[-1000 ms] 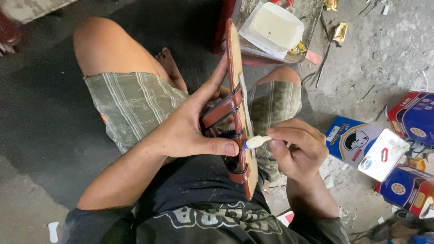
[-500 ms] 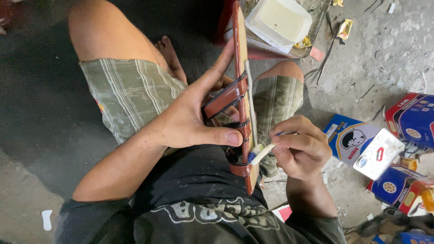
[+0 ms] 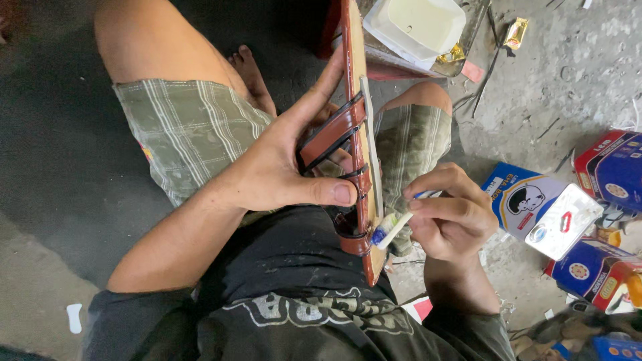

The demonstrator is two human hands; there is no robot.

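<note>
While left hand (image 3: pixel 274 177) clamps the stiff, light sandal (image 3: pixel 354 167) mid-strap, right hand (image 3: pixel 451 217) fingers pinch a brush (image 3: pixel 388 229) at its edge.

Brown leather strappy sandal (image 3: pixel 353 144) stands on edge over the lap, sole edge facing up, straps to the left. A small white-handled toothbrush (image 3: pixel 394 226) touches its near end, tilted, bristles against the sole.

Blue-and-white carton (image 3: pixel 518 195), red-and-blue boxes (image 3: pixel 612 167) on the floor at right, perhaps glue tins.
</note>
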